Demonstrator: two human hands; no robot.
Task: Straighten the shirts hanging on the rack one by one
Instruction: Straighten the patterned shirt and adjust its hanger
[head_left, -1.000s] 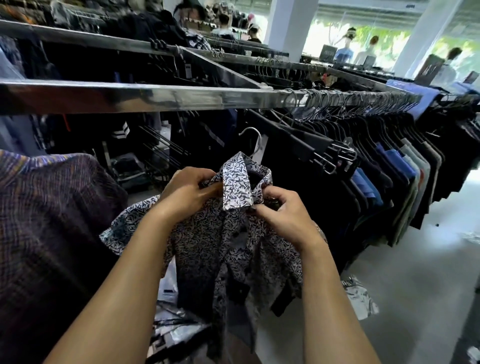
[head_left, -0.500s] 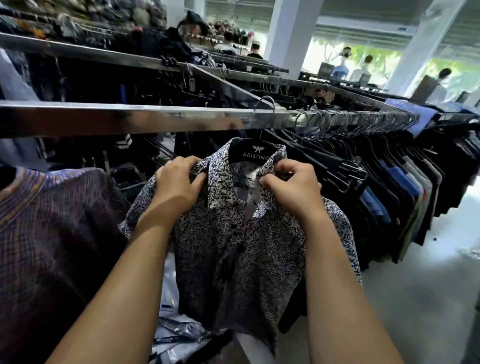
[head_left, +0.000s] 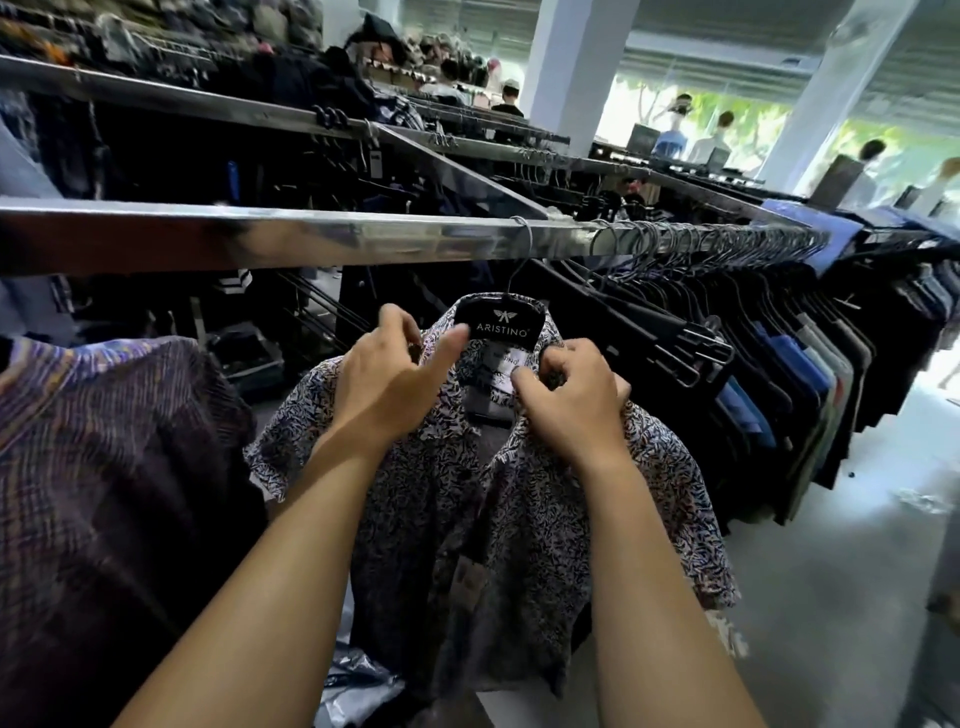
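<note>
Clothing shop interior, grey concrete floor (head_left: 831, 597), white pillars (head_left: 576, 67), bright windows with greenery far right, a few blurred people in the background. Chrome rail (head_left: 311, 239) runs left to right across the view; a second rail (head_left: 156, 98) sits behind it, crowded with dark garments. Patterned shirt (head_left: 519, 519) hangs from the near rail on a black hanger (head_left: 500, 325) printed ARISTINO, between a purple plaid shirt (head_left: 104, 493) on the left and a packed row of dark shirts (head_left: 779, 374) on the right. Left hand (head_left: 387, 379) grips the left collar side, fingers curled, thumb stretched toward the hanger label. Right hand (head_left: 571, 400) pinches the right collar side, fingers tightly curled. Crumpled plastic bag (head_left: 358, 686) lies low under the shirt.
</note>
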